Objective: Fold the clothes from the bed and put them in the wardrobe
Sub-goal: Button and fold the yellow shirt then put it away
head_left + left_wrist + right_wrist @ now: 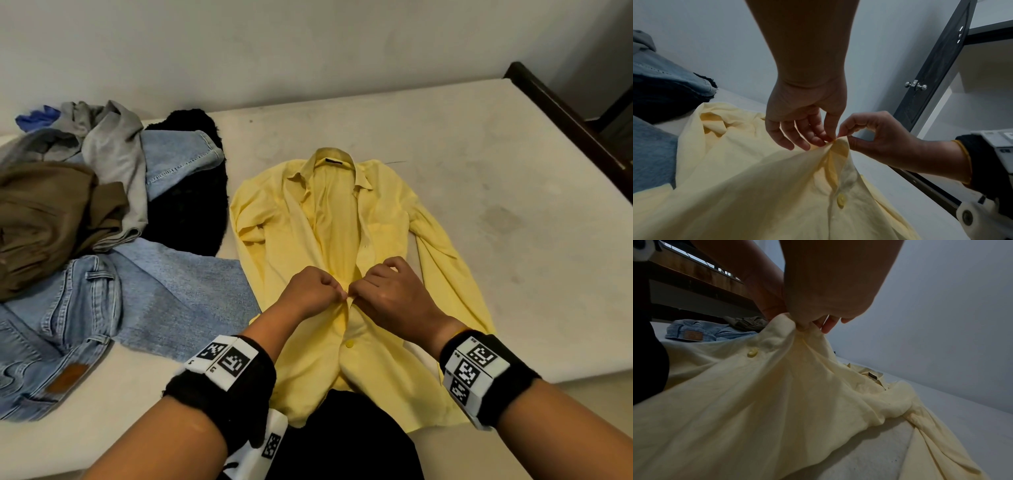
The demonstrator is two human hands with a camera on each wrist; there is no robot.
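A yellow button-up shirt (383, 219) lies face up on the white bed (513, 178), collar toward the wall, front open above the middle. My left hand (313, 287) and right hand (387, 291) meet at the shirt's front placket at mid-chest, each pinching one edge of the fabric and lifting it slightly. In the left wrist view the left hand's fingertips (826, 139) and the right hand (869, 138) pinch the same raised fold of the shirt (756, 186). One fastened yellow button (349, 343) sits just below the hands. The right wrist view shows the shirt (777, 394) bunched up under my right hand (818, 321).
A heap of clothes lies at the bed's left: light blue jeans (85, 318), an olive garment (44, 219), a grey garment (113, 150) and a black fuzzy one (191, 205). A dark wooden bed frame (565, 116) borders the right side. A dark door with a knob (918, 86) stands beyond.
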